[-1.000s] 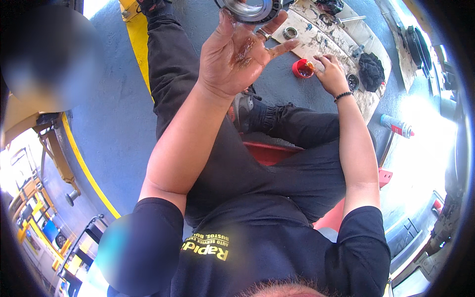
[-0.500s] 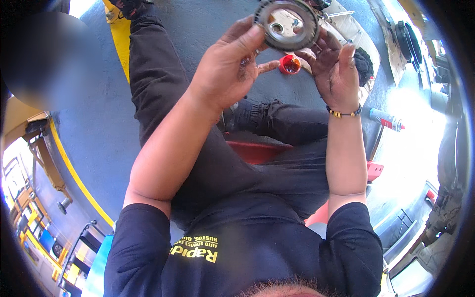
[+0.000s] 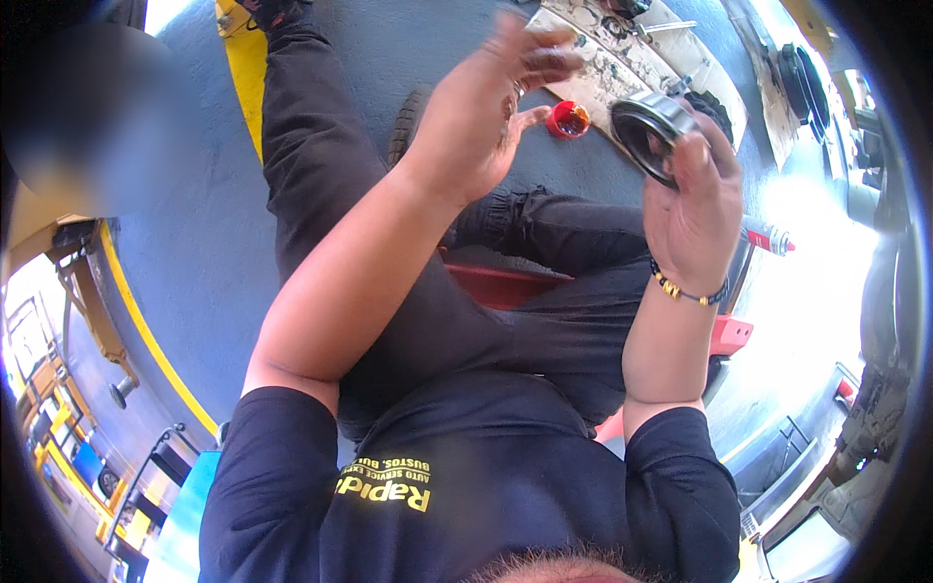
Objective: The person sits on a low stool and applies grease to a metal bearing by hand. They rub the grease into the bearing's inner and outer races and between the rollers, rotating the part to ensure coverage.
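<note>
A shiny metal ring [image 3: 671, 111] with a dark inner rim is held tilted in my right hand [image 3: 692, 219], which wears a dark beaded bracelet [image 3: 685, 290]. My right thumb lies against its near side, and the other fingers are partly hidden behind it. My left hand [image 3: 471, 136] is raised to the left, apart from the ring, with its fingers spread and nothing in them. Its fingertips are smeared by motion and look dirty. Between the hands, on the floor, sits a small red cup [image 3: 568, 120] with orange-brown grease in it.
Stained cardboard [image 3: 622, 73] with several metal parts lies beyond the cup. A dark cloth [image 3: 714, 115] is behind my right hand, and a spray can [image 3: 768, 236] lies to its right. A tire [image 3: 406, 126] shows by my left leg; a red seat [image 3: 501, 287] is under me.
My left hand has let go of the ring and moved slightly away. My right hand has brought the ring to the right and nearer, turning it from face-on to tilted.
</note>
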Available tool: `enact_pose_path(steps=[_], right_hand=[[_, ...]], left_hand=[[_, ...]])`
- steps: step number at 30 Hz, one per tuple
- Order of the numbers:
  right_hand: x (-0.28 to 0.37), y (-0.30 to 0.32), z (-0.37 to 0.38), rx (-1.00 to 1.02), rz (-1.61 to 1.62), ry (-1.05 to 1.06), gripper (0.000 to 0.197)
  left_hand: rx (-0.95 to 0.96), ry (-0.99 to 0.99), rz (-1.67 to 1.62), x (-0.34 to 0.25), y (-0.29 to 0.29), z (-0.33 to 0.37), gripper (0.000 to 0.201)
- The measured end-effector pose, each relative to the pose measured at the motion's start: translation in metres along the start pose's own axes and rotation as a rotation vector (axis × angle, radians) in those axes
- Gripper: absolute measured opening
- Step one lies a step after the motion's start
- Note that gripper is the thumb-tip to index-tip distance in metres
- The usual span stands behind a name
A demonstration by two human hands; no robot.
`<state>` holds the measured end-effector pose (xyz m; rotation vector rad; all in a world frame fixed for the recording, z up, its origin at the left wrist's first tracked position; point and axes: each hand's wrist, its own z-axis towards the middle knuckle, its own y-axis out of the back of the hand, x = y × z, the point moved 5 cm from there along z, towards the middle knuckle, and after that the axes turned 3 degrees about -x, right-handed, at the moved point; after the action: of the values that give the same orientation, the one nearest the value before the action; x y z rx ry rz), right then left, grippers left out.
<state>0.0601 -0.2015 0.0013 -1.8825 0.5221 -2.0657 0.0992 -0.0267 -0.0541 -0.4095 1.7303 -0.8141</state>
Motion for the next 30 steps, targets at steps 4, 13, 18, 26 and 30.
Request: enact_pose_path(steps=[4, 13, 18, 26, 30], right_hand=[[0.006, 0.023, -0.020, 0.007, -0.079, 0.084, 0.039], [0.008, 0.012, -0.033, -0.392, 0.047, 0.067, 0.031], [0.016, -0.018, -0.022, -0.245, -0.098, 0.169, 0.025], [0.006, -0.035, -0.018, -0.119, -0.379, 0.297, 0.032], [0.019, -0.064, -0.022, 0.279, -0.705, 0.503, 0.035]], left_hand=[[0.082, 0.047, -0.492, -0.018, -0.013, 0.000, 0.068], [0.157, -0.021, -0.828, -0.025, -0.056, -0.002, 0.081], [0.020, 0.021, -0.783, -0.022, -0.054, -0.016, 0.076], [0.228, -0.399, -0.916, -0.039, -0.058, -0.027, 0.074], [0.384, -0.482, -1.053, -0.039, -0.050, -0.030, 0.079]])
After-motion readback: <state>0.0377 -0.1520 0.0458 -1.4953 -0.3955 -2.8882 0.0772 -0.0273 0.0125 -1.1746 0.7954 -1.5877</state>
